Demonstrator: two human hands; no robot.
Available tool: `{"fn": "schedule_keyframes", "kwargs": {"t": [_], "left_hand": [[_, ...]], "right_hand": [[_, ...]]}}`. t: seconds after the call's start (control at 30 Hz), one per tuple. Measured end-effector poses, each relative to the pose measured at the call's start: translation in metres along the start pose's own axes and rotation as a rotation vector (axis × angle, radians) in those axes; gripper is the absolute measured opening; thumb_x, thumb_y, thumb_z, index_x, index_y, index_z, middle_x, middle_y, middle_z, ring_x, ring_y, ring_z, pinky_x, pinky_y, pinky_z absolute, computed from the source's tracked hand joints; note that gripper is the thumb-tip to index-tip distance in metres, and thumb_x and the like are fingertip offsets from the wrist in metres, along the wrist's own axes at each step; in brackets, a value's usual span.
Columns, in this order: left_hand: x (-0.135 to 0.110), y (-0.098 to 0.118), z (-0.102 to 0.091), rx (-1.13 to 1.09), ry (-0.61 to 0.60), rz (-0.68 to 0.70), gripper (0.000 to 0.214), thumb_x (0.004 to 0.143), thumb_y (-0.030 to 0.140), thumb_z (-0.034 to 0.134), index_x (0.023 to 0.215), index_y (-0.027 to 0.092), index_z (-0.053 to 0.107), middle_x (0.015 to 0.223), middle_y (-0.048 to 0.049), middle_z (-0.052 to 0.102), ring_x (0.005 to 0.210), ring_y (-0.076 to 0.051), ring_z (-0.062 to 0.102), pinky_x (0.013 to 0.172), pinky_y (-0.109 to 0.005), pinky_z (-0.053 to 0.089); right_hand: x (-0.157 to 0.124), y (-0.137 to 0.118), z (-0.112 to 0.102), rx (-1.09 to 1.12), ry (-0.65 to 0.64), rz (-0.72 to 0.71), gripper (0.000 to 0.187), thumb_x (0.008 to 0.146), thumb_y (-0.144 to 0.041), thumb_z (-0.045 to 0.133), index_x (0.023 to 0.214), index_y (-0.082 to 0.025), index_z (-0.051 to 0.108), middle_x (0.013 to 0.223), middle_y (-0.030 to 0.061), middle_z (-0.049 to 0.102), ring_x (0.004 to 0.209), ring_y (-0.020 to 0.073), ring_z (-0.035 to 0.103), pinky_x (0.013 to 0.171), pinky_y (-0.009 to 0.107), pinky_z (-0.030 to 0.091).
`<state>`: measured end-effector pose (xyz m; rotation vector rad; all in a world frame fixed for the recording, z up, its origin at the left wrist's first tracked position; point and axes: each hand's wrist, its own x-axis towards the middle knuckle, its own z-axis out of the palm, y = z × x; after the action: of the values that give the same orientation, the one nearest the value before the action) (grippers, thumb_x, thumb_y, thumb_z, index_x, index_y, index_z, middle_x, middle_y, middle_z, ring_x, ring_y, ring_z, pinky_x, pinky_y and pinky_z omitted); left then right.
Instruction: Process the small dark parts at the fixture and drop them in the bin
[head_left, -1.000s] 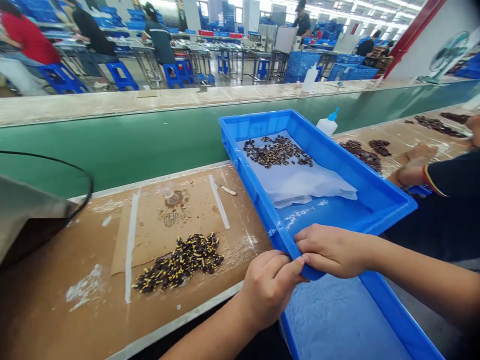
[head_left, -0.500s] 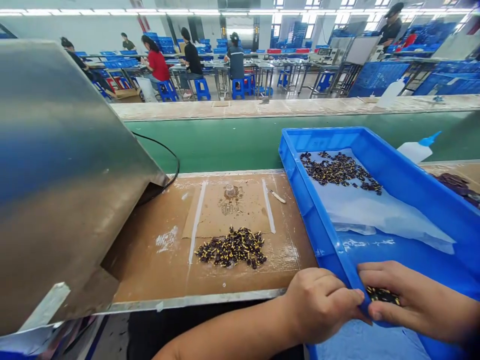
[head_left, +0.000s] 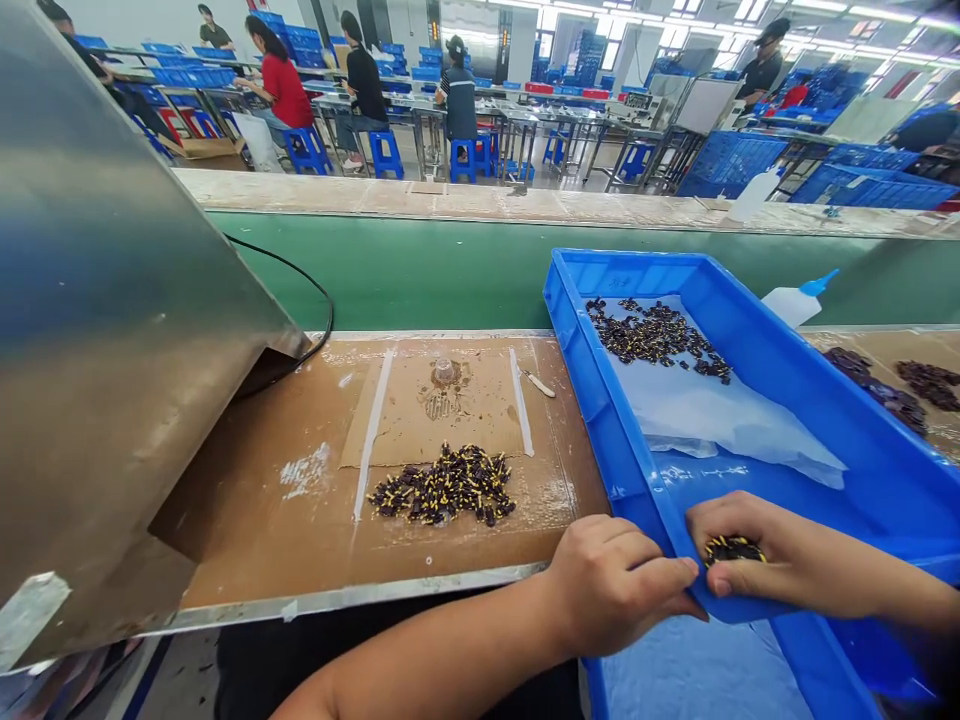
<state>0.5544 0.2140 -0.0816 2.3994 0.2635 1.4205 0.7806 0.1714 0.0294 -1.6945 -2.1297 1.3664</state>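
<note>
A blue plastic tray [head_left: 787, 350] rests tilted over the brown bench [head_left: 300, 500]. My left hand [head_left: 619, 585] is closed on its near corner from outside. Inside that corner my right hand [head_left: 757, 560] curls around a small clump of dark parts with yellow tips [head_left: 731, 548]. A white sheet [head_left: 720, 410] lies in the tray, with a scatter of the same parts [head_left: 652, 335] at its far end. A pile of the parts [head_left: 442, 485] lies on the bench left of my hands.
A slanted steel machine cover [head_left: 112, 300] fills the left side, with a black cable [head_left: 300, 285] behind it. A second blue tray [head_left: 795, 670] sits under the first. A white squeeze bottle [head_left: 795, 300] stands behind the tray. The green conveyor [head_left: 450, 265] runs across; people sit at far tables.
The view swung left, bringing the steel cover into sight. My right hand went from gripping the tray's corner to cupping a clump of parts inside it. My left hand kept its hold.
</note>
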Motion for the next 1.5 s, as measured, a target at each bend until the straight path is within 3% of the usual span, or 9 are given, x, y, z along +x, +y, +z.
{"fn": "schedule_keyframes", "kwargs": {"t": [0.27,0.47,0.63,0.77,0.87,1.0,1.17,1.33,1.5], "left_hand": [[0.004,0.003,-0.005,-0.057,0.018,-0.013,0.030,0.093,0.041,0.073,0.109,0.016,0.066,0.076,-0.0005,0.071,0.069,-0.016,0.067,0.062,-0.030,0.054],[0.004,0.005,-0.020,-0.110,-0.040,0.019,0.035,0.095,0.035,0.070,0.122,0.013,0.061,0.081,-0.0030,0.072,0.071,-0.017,0.068,0.065,-0.032,0.059],[-0.007,0.013,-0.051,-0.153,0.001,0.083,0.032,0.096,0.032,0.067,0.120,0.011,0.062,0.086,-0.0051,0.074,0.078,-0.016,0.070,0.074,-0.030,0.062],[-0.019,0.016,-0.084,-0.103,0.108,0.072,0.022,0.094,0.027,0.067,0.108,0.010,0.066,0.082,-0.0056,0.073,0.076,-0.017,0.069,0.071,-0.030,0.060],[-0.032,0.010,-0.117,-0.024,0.215,-0.017,0.012,0.091,0.026,0.068,0.095,0.015,0.065,0.082,-0.0053,0.071,0.078,-0.018,0.068,0.071,-0.031,0.058],[-0.060,-0.013,-0.172,0.205,0.289,-0.205,0.016,0.089,0.027,0.073,0.089,0.020,0.058,0.090,-0.0060,0.067,0.085,-0.019,0.068,0.077,-0.033,0.059],[-0.095,-0.053,-0.231,0.475,0.168,-0.524,0.064,0.084,0.040,0.081,0.136,0.020,0.049,0.121,-0.0133,0.064,0.115,-0.028,0.064,0.100,-0.046,0.056],[-0.110,-0.070,-0.243,0.501,-0.191,-0.641,0.104,0.080,0.057,0.081,0.159,0.022,0.023,0.153,-0.0191,0.046,0.141,-0.038,0.046,0.116,-0.059,0.040],[-0.107,-0.072,-0.233,0.486,-0.306,-0.635,0.111,0.078,0.053,0.083,0.161,0.019,0.018,0.150,-0.0194,0.050,0.137,-0.038,0.049,0.114,-0.057,0.040]], "right_hand": [[0.017,0.024,-0.017,0.265,-0.166,0.149,0.050,0.091,-0.065,0.068,0.080,-0.015,0.066,0.069,0.0004,0.060,0.064,0.0134,0.051,0.060,0.026,0.038],[0.021,0.033,-0.023,0.628,-0.040,0.339,0.060,0.082,-0.076,0.070,0.075,-0.018,0.054,0.063,-0.0015,0.056,0.047,0.0075,0.040,0.042,0.020,0.026],[0.033,-0.015,-0.041,0.764,0.066,0.275,0.060,0.082,-0.075,0.071,0.076,-0.018,0.052,0.063,-0.0021,0.051,0.051,0.0075,0.038,0.041,0.018,0.024],[0.070,-0.079,-0.048,0.522,0.080,0.162,0.055,0.089,-0.070,0.066,0.076,-0.018,0.055,0.065,-0.0023,0.053,0.051,0.0067,0.039,0.044,0.019,0.027],[0.116,-0.127,-0.030,0.182,0.068,0.052,0.050,0.093,-0.066,0.063,0.079,-0.017,0.063,0.065,-0.0019,0.057,0.054,0.0084,0.047,0.051,0.022,0.036],[0.188,-0.177,0.024,-0.382,0.138,-0.151,0.040,0.093,-0.057,0.068,0.083,-0.020,0.074,0.068,0.0023,0.067,0.064,0.0170,0.059,0.059,0.029,0.042],[0.253,-0.209,0.098,-0.780,0.213,-0.298,0.034,0.099,-0.048,0.065,0.099,-0.016,0.077,0.087,0.0099,0.074,0.081,0.0258,0.069,0.066,0.033,0.049],[0.269,-0.194,0.139,-0.850,0.286,-0.356,0.041,0.105,-0.044,0.055,0.119,-0.009,0.069,0.105,0.0155,0.071,0.094,0.0282,0.066,0.074,0.035,0.051],[0.270,-0.172,0.149,-0.851,0.422,-0.434,0.035,0.108,-0.036,0.048,0.120,-0.009,0.067,0.110,0.0170,0.067,0.098,0.0295,0.057,0.085,0.041,0.049]]}}
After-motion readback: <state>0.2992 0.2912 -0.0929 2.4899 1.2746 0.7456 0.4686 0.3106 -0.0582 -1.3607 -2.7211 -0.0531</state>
